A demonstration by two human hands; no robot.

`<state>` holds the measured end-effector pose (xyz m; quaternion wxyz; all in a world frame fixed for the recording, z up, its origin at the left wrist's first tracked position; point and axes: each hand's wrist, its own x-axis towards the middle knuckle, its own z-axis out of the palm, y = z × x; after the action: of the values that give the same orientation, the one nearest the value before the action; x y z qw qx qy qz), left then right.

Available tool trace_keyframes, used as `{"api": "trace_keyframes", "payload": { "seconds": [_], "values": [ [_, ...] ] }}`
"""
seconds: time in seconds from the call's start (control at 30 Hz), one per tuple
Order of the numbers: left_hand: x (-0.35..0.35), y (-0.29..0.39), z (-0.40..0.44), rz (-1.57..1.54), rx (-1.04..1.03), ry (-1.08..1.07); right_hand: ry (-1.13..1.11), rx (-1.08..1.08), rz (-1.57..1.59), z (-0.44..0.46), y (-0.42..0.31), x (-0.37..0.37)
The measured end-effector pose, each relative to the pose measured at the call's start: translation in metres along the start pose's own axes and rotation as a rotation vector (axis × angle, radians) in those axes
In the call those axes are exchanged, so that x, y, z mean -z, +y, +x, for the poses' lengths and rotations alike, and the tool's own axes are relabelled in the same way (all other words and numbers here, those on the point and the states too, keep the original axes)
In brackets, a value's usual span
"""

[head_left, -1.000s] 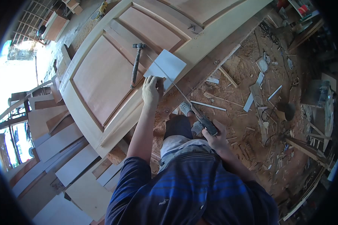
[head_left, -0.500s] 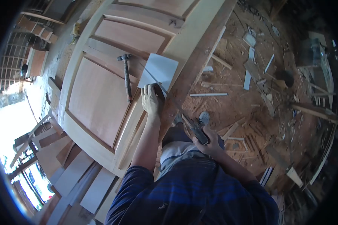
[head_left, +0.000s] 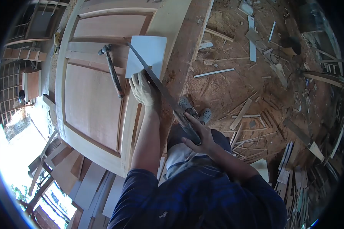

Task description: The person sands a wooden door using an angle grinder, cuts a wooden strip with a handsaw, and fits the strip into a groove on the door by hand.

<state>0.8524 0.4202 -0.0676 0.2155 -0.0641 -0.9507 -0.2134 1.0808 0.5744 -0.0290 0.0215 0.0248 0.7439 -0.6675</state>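
Observation:
My right hand (head_left: 200,133) is wrapped round the dark handle of a long handsaw (head_left: 160,87), whose blade slants up and left across a white board (head_left: 147,53). My left hand (head_left: 143,89) is closed beside the blade, at the board's lower edge, with its fingers on a small dark piece that is mostly hidden. The white board lies on a panelled wooden door (head_left: 93,103). To the left of my left hand, a hammer (head_left: 112,70) rests on the door.
Wood scraps and sawdust cover the floor (head_left: 221,87) at the right. Stacked boards (head_left: 91,187) stand at the lower left, below the door. A yellow tool (head_left: 57,42) lies beyond the door's left edge. My feet are below the saw.
The view has turned, so the door appears more upright and further left. The saw is steeper, with its blade seen broader, and my right hand has shifted up and left in the view.

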Motion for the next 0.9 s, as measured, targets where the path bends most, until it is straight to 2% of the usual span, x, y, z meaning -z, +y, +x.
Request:
{"api": "trace_keyframes", "payload": {
  "seconds": [0.17, 0.3, 0.47, 0.63, 0.8, 0.9],
  "values": [
    [-0.010, -0.012, -0.004, 0.038, -0.040, 0.047, 0.068, 0.051, 0.070, 0.003, 0.006, -0.009],
    [-0.009, -0.004, -0.007, 0.082, -0.020, 0.049, 0.049, -0.062, 0.118, 0.000, -0.002, -0.015],
    [-0.012, -0.008, -0.005, 0.113, -0.015, 0.046, 0.092, -0.021, 0.149, -0.004, -0.009, -0.012],
    [-0.014, -0.010, -0.006, 0.107, -0.016, 0.063, 0.046, -0.162, 0.159, 0.015, -0.025, -0.008],
    [-0.012, -0.009, -0.002, 0.101, -0.039, 0.052, 0.076, -0.100, 0.165, 0.007, -0.022, -0.003],
    [-0.015, -0.014, -0.009, 0.045, -0.044, 0.077, 0.057, -0.150, 0.164, 0.023, -0.032, -0.001]
  ]
}}
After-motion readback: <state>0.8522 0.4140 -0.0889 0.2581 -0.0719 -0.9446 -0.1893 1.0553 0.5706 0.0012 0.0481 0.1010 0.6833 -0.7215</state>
